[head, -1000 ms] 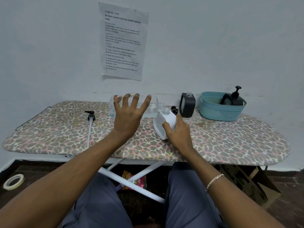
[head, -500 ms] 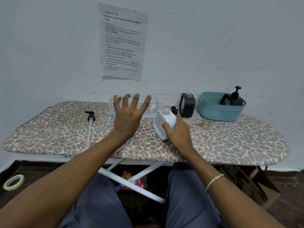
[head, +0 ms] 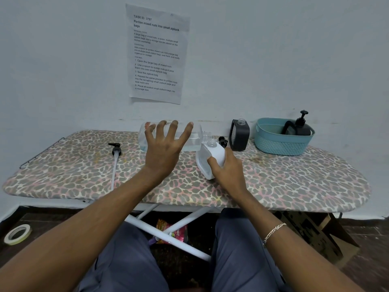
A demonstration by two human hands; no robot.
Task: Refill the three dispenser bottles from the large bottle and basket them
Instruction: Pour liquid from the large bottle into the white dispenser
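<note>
Pouring is where this could go wrong, I judge. The large clear bottle (head: 189, 141) lies on its side near the far edge of the ironing board (head: 294, 178). Its open mouth is just above the neck of the white dispenser bottle (head: 212, 157), and both openings are narrow.

My right hand (head: 228, 171) is wrapped round the white bottle's lower body, holding it tilted toward the big one. If that tilt slips, liquid would run onto the board. My left hand (head: 166, 150) is splayed, fingers straight across the near side of the large bottle, gripping nothing. I cannot tell whether it touches. With no real hold there, the bottle could roll toward the wall (head: 273, 60) or toward me.

A loose pump head (head: 222, 141) sits just behind the white bottle and could get knocked.

For room, bare board shows in front of both hands. To the right stand the uncapped black dispenser bottle (head: 240, 137) and, beyond it, the teal basket (head: 280, 144) with one pumped black bottle (head: 297, 128) inside. Another pump with its long tube (head: 116, 151) lies well to the left.
</note>
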